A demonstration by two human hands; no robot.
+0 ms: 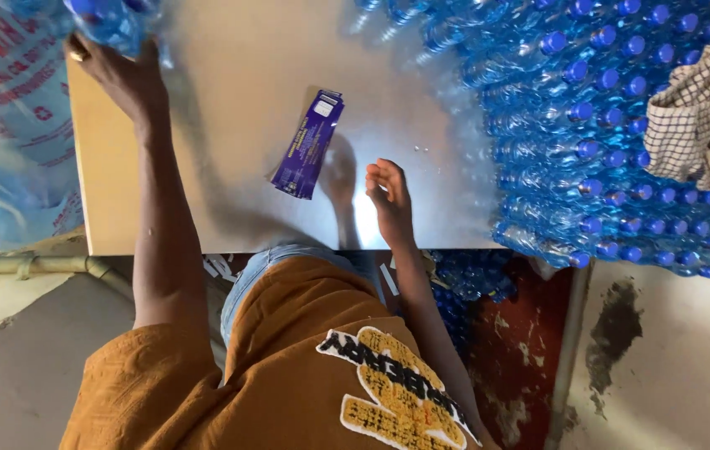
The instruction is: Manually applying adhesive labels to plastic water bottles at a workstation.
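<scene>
Two hands, one purple label stack, countless bottles

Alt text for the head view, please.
Seen from above, a person's left hand reaches to blue-capped bottles at a pale table's far corner; the right hand rests near purple labels, beside massed bottles.

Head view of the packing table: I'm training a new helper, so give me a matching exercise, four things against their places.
Things:
1. stack of purple labels
2. checked cloth
3. left hand
4. right hand

Places:
A. resting on the table's near edge
B. on top of the massed blue-capped bottles
C. flat mid-table
D. at the far left corner, on a bottle pack

Pairs: 1-C, 2-B, 3-D, 4-A
</scene>
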